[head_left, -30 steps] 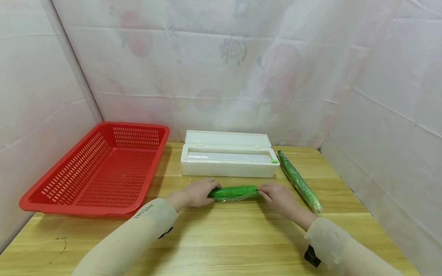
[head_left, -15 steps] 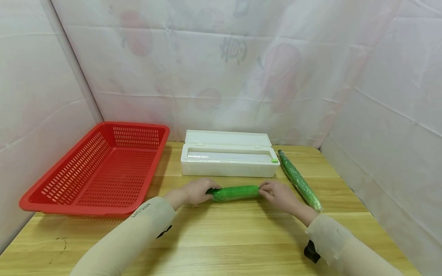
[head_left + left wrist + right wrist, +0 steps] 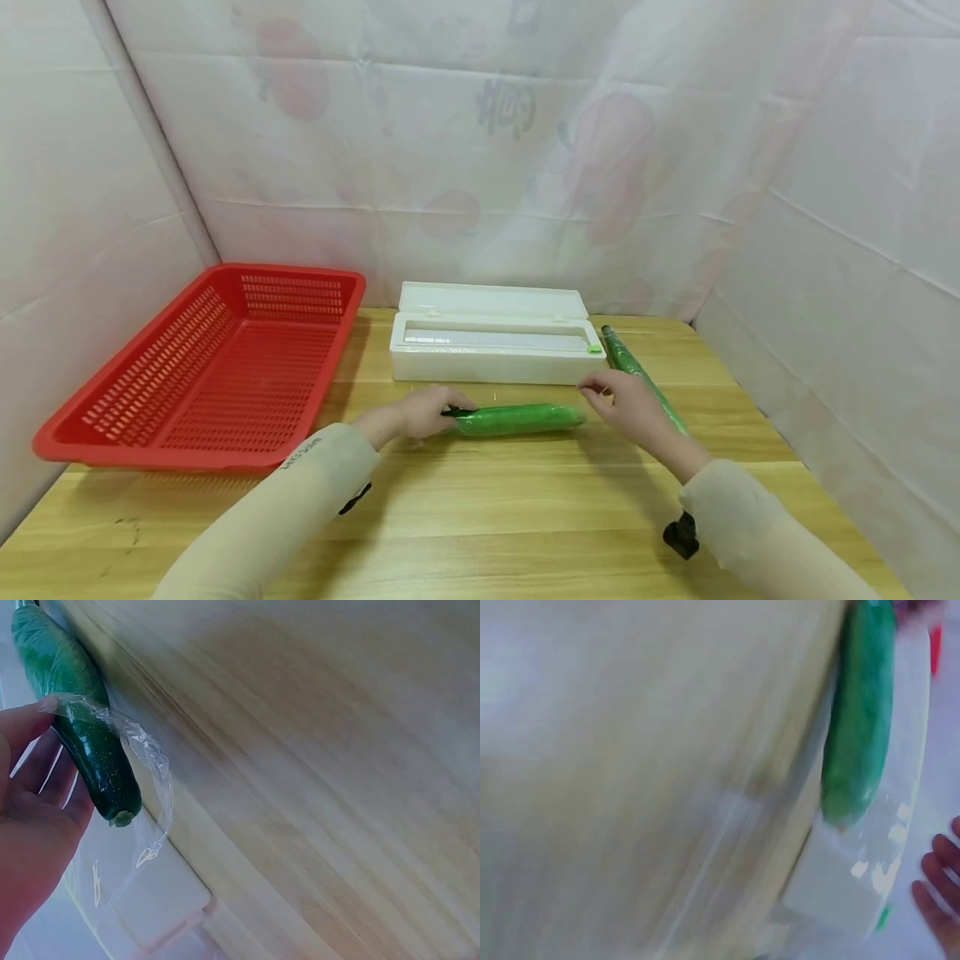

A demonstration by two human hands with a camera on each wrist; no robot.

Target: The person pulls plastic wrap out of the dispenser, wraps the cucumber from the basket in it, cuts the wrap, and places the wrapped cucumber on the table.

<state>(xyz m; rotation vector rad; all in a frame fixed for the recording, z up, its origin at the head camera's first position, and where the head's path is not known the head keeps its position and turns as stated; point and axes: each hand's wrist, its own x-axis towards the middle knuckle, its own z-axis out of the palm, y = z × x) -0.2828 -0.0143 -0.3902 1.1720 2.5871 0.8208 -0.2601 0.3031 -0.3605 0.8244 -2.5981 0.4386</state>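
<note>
At centre, a long white plastic box (image 3: 495,367) stands open, likely to feed out clear film (image 3: 156,759). Below lies a green cucumber (image 3: 517,419), left end gripped by the left hand (image 3: 426,412), seemingly steadying it. The right hand (image 3: 632,408) bends nearby; whether it pinches anything, I cannot tell.

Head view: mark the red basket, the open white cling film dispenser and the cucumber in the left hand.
Red basket (image 3: 262,379), head view: its bare inside floor.
White cling film dispenser (image 3: 495,367), head view: its front wall.
Cucumber (image 3: 517,420), head view: middle of its visible length.
</note>
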